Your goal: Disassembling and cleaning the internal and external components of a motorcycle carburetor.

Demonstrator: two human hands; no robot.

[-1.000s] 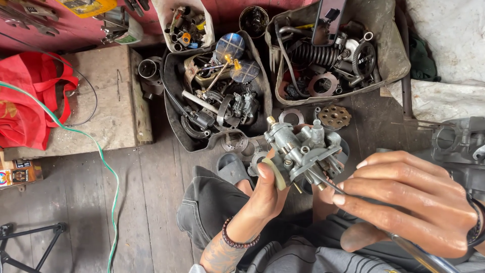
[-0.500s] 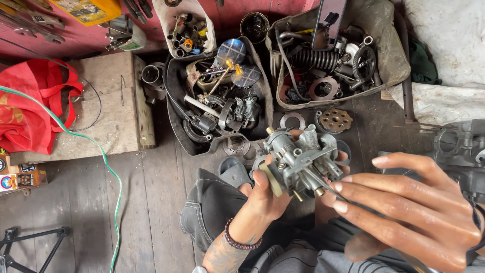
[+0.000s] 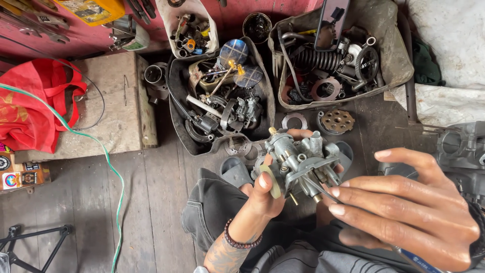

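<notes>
Two hands at a metal carburetor (image 3: 302, 161), left hand (image 3: 262, 194) clamped around it, right hand (image 3: 404, 202) pinching a thin tool (image 3: 323, 188) against its underside.

Carburetor (image 3: 301, 159) dull grey cast metal, brass bits; floor (image 3: 146, 202) rough worn wood; bag (image 3: 35, 108) red cloth.

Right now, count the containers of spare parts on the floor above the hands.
3. A white tub at top centre, a black bin below it in the middle, and a grey tray at upper right. Others may lie outside the view.
</notes>
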